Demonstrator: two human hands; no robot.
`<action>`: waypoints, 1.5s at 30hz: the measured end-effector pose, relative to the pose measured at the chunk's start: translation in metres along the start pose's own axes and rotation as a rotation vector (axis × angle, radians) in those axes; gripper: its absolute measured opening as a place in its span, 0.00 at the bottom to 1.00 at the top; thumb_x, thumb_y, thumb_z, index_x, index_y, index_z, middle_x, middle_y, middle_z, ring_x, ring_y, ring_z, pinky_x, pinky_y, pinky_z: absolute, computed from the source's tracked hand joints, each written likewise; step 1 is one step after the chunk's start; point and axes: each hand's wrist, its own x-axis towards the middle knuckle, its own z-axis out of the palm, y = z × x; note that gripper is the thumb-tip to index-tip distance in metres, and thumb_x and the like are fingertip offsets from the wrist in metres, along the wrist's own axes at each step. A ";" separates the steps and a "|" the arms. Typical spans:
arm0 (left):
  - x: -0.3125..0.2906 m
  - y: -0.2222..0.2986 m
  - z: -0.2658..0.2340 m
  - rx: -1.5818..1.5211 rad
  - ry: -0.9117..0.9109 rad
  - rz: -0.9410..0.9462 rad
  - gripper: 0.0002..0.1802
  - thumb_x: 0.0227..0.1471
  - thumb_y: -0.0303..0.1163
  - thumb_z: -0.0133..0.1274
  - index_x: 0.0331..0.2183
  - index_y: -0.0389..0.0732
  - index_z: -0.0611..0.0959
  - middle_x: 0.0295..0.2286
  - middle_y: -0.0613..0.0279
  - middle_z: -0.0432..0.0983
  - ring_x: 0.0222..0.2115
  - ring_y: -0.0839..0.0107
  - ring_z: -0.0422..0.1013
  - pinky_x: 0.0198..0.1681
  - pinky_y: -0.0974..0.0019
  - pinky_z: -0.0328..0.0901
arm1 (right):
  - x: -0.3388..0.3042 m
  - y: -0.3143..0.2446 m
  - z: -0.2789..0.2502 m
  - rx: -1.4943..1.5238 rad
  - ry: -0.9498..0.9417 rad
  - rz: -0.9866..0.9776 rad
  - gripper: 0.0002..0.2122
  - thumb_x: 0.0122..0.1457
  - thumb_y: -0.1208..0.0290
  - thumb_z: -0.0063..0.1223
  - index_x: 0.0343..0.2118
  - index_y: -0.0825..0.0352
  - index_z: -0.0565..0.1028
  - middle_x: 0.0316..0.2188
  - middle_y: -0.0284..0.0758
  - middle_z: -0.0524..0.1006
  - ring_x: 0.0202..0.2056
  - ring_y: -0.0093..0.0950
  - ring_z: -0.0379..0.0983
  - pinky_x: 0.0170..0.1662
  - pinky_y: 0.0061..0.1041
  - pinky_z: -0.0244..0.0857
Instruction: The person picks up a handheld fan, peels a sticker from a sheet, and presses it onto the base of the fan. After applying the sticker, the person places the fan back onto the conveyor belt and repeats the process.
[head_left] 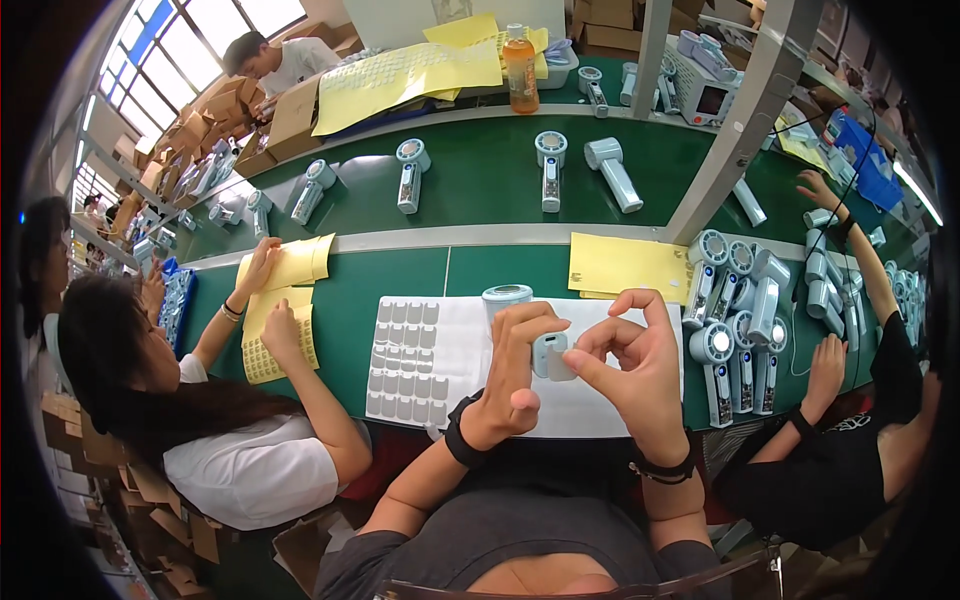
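My left hand (508, 372) is wrapped round a light-blue handheld fan (508, 294), its round head pointing away from me. The butt end of the handle, with a small dark slot, faces me. At that end my right hand (640, 362) pinches a small grey sticker (562, 364) between thumb and forefinger, the other fingers raised. The sticker is against or just in front of the handle's end; I cannot tell if it touches. Left of my hands lies a sheet of grey stickers (404, 335), partly used, on white paper (620, 412).
Several finished-looking fans (720, 345) are piled at the right. Yellow sheets (625, 265) lie beyond my hands. Fans stand spaced along the green conveyor (480, 165) behind a metal rail. A co-worker (270, 440) sits at the left, another (840, 440) at the right. A metal post (745, 125) rises right.
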 end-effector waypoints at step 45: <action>0.105 -0.211 0.024 1.118 -0.477 0.326 0.33 0.48 0.32 0.55 0.56 0.44 0.66 0.50 0.59 0.65 0.58 0.57 0.57 0.63 0.44 0.45 | 0.201 0.116 -0.099 -1.113 0.562 -0.380 0.07 0.49 0.70 0.58 0.31 0.60 0.83 0.26 0.42 0.78 0.32 0.39 0.76 0.34 0.34 0.68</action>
